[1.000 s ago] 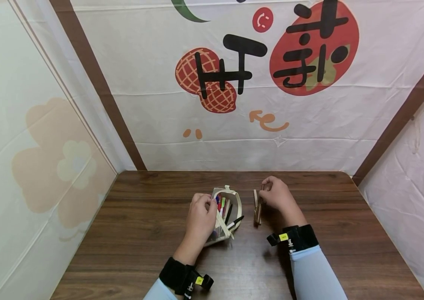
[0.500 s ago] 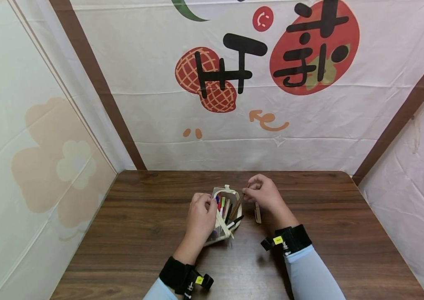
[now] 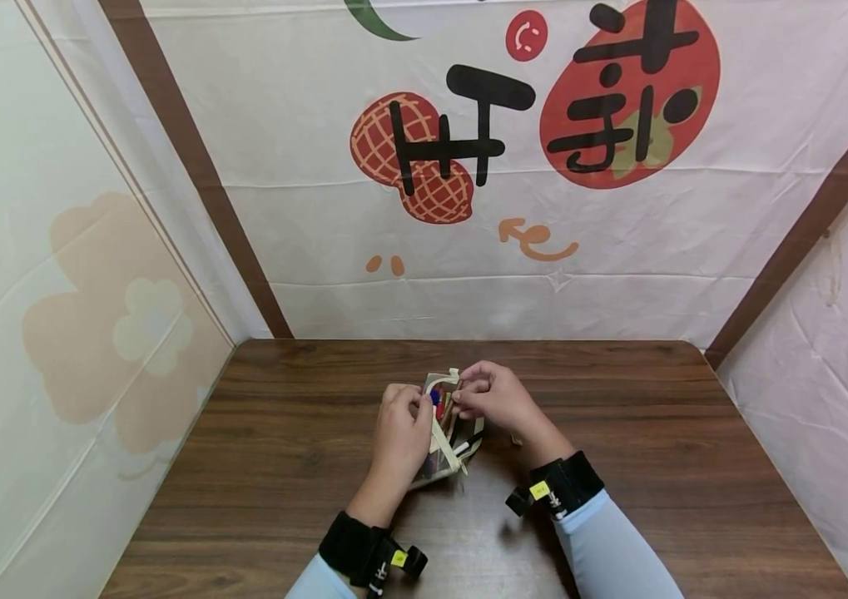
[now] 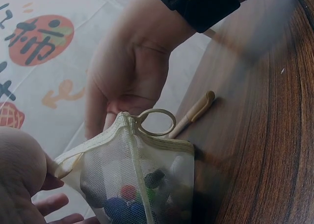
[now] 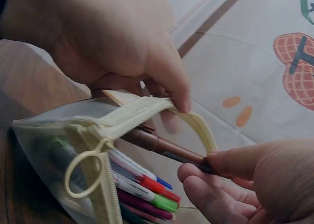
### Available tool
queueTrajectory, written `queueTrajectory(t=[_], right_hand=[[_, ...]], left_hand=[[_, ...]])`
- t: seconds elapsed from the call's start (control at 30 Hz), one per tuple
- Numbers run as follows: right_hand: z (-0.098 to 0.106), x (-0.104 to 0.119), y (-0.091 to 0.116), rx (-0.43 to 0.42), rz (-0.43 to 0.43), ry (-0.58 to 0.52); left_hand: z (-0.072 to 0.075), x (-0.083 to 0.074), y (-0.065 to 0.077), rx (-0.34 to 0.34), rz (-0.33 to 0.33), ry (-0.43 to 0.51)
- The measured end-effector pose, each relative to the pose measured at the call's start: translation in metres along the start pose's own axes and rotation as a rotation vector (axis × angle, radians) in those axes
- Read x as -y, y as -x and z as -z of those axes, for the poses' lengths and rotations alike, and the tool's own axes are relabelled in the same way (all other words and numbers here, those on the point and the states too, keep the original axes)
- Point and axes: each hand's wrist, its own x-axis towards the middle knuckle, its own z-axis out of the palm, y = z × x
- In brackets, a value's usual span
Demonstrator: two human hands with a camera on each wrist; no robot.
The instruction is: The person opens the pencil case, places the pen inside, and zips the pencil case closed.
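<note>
A cream-edged mesh pencil case point(image 3: 433, 472) lies unzipped on the table. My left hand point(image 3: 401, 428) pinches the rim of its opening, as the right wrist view also shows. At the mouth my right hand point(image 3: 497, 401) pinches one end of a brown pen point(image 5: 171, 149) between thumb and fingers; the rest of the pen lies inside the case. Beside it in the case are several pens, among them a red-capped marker point(image 5: 159, 186) and a green-capped marker point(image 5: 165, 203). A round zip pull point(image 5: 73, 184) hangs from the zipper.
A tan pen point(image 4: 194, 115) with a clip lies on the table to the right of the case, mostly hidden by the right arm in the head view. The wooden table point(image 3: 304, 416) meets a printed cloth wall point(image 3: 468, 308) behind and cloth at both sides.
My right hand has taken the brown pen up from beside the tan pen and carried it left into the mouth of the case. The left hand has stayed in place.
</note>
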Motion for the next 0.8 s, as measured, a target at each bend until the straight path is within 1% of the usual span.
queueTrajectory(t=[0.1, 0.27, 0.4, 0.5, 0.63, 0.8], right_hand=[[-0.004, -0.001, 0.0, -0.008, 0.002, 0.038], [-0.013, -0.005, 0.001, -0.033, 0.036, 0.134], [-0.018, -0.007, 0.001, -0.008, 0.05, 0.207], [-0.02, -0.006, 0.002, 0.008, 0.056, 0.226], [-0.015, -0.003, 0.004, 0.0, 0.052, 0.222], [0.001, 0.002, 0.007, -0.098, 0.027, 0.302]], left_hand=[[0.0, 0.0, 0.0, 0.002, -0.005, 0.003], [0.0, 0.0, 0.0, 0.009, -0.003, -0.003], [0.0, 0.0, -0.001, 0.008, -0.002, -0.018], [-0.001, 0.001, -0.001, 0.009, -0.005, -0.026], [0.0, 0.0, 0.0, 0.015, -0.004, -0.029], [-0.001, 0.0, 0.0, 0.014, -0.002, -0.033]])
